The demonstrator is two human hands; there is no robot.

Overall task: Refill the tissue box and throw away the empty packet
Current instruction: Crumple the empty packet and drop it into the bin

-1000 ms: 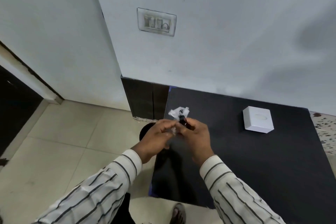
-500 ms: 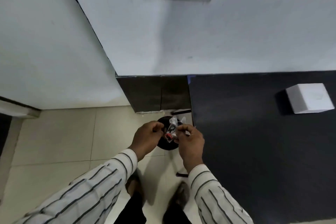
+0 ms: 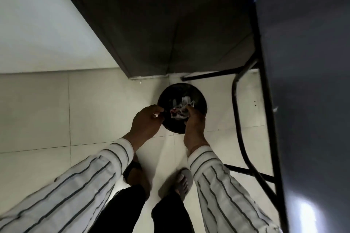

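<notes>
The crumpled empty packet (image 3: 179, 114), white with red and dark print, hangs just above the mouth of a round black bin (image 3: 200, 100) on the floor. My right hand (image 3: 194, 123) pinches the packet at its right side with the fingertips. My left hand (image 3: 146, 121) is just left of the packet, a small gap away from it, with its fingers curled in. Some pale scraps lie inside the bin. The tissue box is out of view.
The black table top (image 3: 306, 81) fills the right side, and its black metal legs (image 3: 237, 119) stand right of the bin. A dark wall panel (image 3: 170, 24) rises behind the bin. My feet in sandals (image 3: 181, 181) stand on pale floor tiles (image 3: 47, 109).
My view has tipped from the table and wall straight down at the bin. Both hands have come down over its mouth, and my left hand has let go of the packet.
</notes>
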